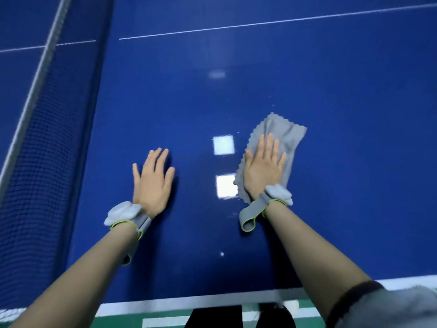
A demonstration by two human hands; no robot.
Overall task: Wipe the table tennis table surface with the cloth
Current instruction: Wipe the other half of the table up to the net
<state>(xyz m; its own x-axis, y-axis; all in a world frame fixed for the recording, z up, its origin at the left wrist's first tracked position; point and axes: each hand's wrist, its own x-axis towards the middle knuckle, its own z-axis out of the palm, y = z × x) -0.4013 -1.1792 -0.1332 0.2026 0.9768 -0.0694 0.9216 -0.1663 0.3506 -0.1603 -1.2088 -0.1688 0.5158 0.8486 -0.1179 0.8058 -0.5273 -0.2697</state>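
Observation:
The blue table tennis table (331, 95) fills the view, with a white edge line along its near side. A grey cloth (283, 131) lies flat on it, right of centre. My right hand (263, 168) presses down on the cloth with straight fingers, covering its lower half. My left hand (152, 179) rests flat on the bare blue surface to the left, fingers spread, apart from the cloth. Both wrists wear grey bands with a pale sensor.
The dark net (35, 129) with its white top band runs diagonally along the left side. A thin white centre line (260, 24) crosses the table far ahead. Ceiling lights reflect between my hands. Green floor (118, 321) and dark trouser legs show below the near edge.

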